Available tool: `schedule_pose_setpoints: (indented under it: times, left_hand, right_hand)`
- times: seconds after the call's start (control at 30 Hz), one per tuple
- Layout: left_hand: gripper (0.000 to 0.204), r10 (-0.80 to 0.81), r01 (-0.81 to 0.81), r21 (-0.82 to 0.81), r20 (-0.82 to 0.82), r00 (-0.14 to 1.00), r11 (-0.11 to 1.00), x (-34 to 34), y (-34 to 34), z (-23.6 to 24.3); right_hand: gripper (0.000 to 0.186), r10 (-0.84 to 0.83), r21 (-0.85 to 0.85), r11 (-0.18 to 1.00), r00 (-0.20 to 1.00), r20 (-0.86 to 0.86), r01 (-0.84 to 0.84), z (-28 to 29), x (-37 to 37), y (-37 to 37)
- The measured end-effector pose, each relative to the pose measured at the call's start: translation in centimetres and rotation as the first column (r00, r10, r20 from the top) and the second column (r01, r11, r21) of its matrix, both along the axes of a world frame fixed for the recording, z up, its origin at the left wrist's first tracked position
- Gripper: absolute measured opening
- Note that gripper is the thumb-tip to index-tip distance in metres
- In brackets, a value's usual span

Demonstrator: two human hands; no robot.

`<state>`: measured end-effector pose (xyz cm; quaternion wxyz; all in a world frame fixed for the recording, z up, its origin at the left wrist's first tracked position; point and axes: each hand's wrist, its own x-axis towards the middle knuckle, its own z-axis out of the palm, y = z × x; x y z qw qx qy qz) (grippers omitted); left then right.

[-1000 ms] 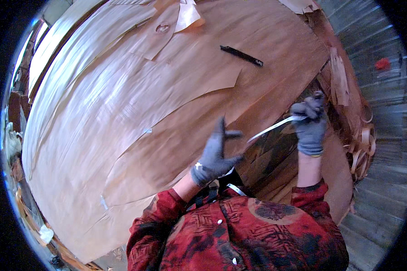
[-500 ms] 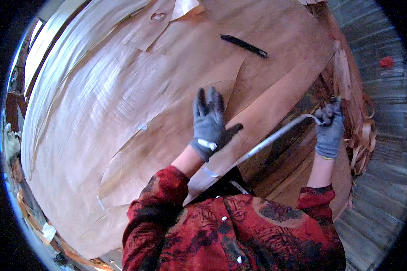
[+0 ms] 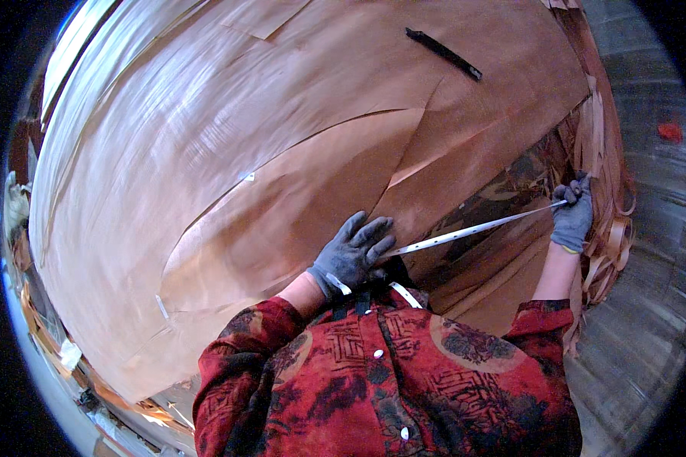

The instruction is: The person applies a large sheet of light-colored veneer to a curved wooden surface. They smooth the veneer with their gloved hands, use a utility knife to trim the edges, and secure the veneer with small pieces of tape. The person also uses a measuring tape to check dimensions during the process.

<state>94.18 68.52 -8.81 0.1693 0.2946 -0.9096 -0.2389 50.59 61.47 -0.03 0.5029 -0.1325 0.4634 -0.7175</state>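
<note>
A narrow white perforated tape (image 3: 472,231) slants up from beside my left hand to my right hand. My right hand (image 3: 574,212), in a grey work glove, is closed on its far end at the right edge of the wood-veneer sheets. My left hand (image 3: 356,255), also gloved, lies low over the near side with fingers spread, its tips beside the tape; whether it touches the tape cannot be told. Beyond it is a pointed oval veneer piece (image 3: 305,183) on the larger veneer sheet (image 3: 129,183). Small white tape bits (image 3: 249,177) dot the oval's edge.
A long black bar-shaped tool (image 3: 443,55) lies on the far part of the sheet. Curled veneer strips (image 3: 616,240) hang along the right edge, above grey floorboards (image 3: 655,305). A red spot (image 3: 669,132) shows on the floor. Scraps (image 3: 70,354) lie at the lower left.
My left hand has come down toward my body, beside the tape. The slack tape is now taut and straight. My right hand has shifted slightly right, and the view has moved a little.
</note>
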Motion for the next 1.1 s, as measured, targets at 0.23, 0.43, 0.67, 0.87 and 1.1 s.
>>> schedule_pose_setpoints:
  times: [0.23,0.43,0.67,0.87,1.1]
  left_hand:
    - [0.056,0.034,-0.033,0.014,-0.022,0.999,0.999,-0.3,-0.1,0.0]
    - [0.05,0.152,-0.161,-0.122,-0.081,0.985,0.979,-2.1,-1.5,1.4]
    - [0.06,0.273,-0.254,-0.175,0.098,0.957,0.951,-4.0,-5.2,0.4]
    - [0.061,0.4,-0.401,-0.242,-0.054,0.915,0.884,-4.6,-9.3,1.9]
    - [0.065,0.569,-0.525,-0.292,0.089,0.817,0.799,-5.0,-15.2,-0.6]
  right_hand:
    - [0.027,-0.372,-0.061,0.928,0.913,-0.164,0.367,0.9,-10.1,1.4]
    - [0.021,-0.338,-0.087,0.864,0.443,-0.83,0.496,6.4,-7.9,2.8]
    - [0.029,-0.165,-0.065,0.965,0.396,-0.903,0.253,5.3,1.6,0.7]
    - [0.024,-0.246,-0.431,0.856,-0.51,-0.824,0.284,10.4,-8.1,2.1]
    - [0.018,-0.164,-0.07,0.958,0.331,-0.929,0.279,10.4,-3.8,-2.0]
